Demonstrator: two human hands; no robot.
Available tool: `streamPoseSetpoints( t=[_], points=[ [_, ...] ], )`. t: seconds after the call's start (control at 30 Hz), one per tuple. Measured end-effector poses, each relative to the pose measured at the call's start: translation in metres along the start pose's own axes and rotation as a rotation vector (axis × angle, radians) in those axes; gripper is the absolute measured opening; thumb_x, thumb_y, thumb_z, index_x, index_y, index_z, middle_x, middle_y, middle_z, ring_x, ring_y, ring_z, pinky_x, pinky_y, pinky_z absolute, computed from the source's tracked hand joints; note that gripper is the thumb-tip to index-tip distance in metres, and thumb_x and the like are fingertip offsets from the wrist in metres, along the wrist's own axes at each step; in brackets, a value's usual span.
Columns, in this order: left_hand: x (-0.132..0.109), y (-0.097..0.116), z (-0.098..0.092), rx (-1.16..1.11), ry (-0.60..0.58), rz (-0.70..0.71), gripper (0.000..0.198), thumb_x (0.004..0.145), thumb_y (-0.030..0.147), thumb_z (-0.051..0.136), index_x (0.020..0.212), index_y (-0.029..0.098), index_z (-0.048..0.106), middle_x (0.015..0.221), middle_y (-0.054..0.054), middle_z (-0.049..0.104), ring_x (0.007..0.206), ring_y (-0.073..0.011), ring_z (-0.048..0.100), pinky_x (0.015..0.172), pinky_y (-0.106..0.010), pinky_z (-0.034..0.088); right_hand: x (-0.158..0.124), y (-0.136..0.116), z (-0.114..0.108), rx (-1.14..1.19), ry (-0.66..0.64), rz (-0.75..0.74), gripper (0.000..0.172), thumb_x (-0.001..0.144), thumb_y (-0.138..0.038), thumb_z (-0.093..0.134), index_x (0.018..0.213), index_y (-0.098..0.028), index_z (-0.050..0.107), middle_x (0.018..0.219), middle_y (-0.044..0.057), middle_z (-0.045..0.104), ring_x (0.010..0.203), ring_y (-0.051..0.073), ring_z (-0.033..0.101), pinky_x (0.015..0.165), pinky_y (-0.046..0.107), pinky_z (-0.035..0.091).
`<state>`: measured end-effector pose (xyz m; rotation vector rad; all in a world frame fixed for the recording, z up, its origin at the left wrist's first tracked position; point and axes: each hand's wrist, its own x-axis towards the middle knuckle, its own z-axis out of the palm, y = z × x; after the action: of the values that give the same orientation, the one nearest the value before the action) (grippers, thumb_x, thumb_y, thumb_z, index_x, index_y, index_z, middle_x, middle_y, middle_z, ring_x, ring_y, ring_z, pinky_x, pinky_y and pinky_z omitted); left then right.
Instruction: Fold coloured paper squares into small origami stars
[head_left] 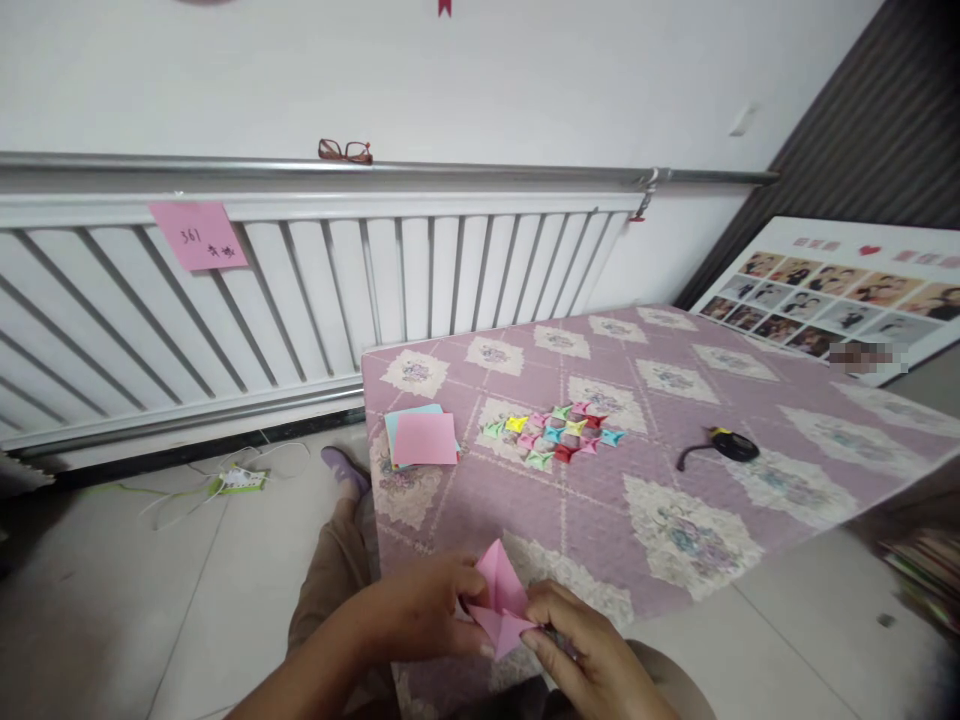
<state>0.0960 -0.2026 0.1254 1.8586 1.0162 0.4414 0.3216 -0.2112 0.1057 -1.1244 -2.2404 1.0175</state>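
A partly folded sheet of pink origami paper [501, 595] is held between both hands above the near edge of the table. My left hand [427, 605] grips its left side, fingers and thumb closed on the paper. On the right, my right hand [577, 640] pinches a corner between thumb and forefinger. Creases run through the paper, and one point sticks up away from me. Beyond the hands lies a small stack of square paper [425, 438], pink on top with blue below. Several small folded paper pieces [553, 436] in green, yellow, pink, red and blue lie beside the stack.
A purple floral cloth covers the table [517, 500]. A black object with a cord or strap [733, 444] lies on its right part. A white radiator [315, 290] stands behind, with glasses [345, 151] on the pipe above. A power strip [240, 481] is on the floor.
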Motion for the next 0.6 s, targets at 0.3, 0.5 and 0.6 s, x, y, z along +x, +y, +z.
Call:
streamPoseSetpoints(
  t=[0.3, 0.5, 0.6],
  points=[
    [0.005, -0.003, 0.001, 0.269, 0.014, -0.045, 0.007, 0.071, 0.026, 0.063, 0.072, 0.019, 0.062, 0.074, 0.001, 0.060, 0.065, -0.0135, 0.048, 0.055, -0.024, 0.027, 0.007, -0.008, -0.003, 0.174, -0.107, 0.146, 0.006, 0.083, -0.024, 0.054, 0.078, -0.020, 0.056, 0.083, 0.000, 0.057, 0.078, 0.015, 0.053, 0.070, 0.024, 0.040],
    [0.003, 0.000, 0.002, 0.280, 0.038, -0.023, 0.012, 0.073, 0.030, 0.064, 0.081, 0.021, 0.067, 0.083, -0.002, 0.063, 0.072, -0.0181, 0.054, 0.058, -0.025, 0.030, 0.017, -0.017, 0.001, 0.327, -0.191, 0.177, 0.006, 0.073, -0.017, 0.056, 0.073, -0.019, 0.061, 0.077, -0.002, 0.059, 0.072, 0.014, 0.050, 0.065, 0.021, 0.038],
    [0.003, 0.001, 0.001, 0.269, 0.045, -0.027, 0.013, 0.073, 0.028, 0.063, 0.083, 0.021, 0.067, 0.083, -0.003, 0.063, 0.071, -0.0184, 0.054, 0.058, -0.025, 0.030, 0.019, -0.019, 0.003, 0.389, -0.240, 0.193, 0.009, 0.070, -0.013, 0.054, 0.069, -0.019, 0.061, 0.069, -0.005, 0.055, 0.064, 0.011, 0.046, 0.059, 0.019, 0.035]
  ],
)
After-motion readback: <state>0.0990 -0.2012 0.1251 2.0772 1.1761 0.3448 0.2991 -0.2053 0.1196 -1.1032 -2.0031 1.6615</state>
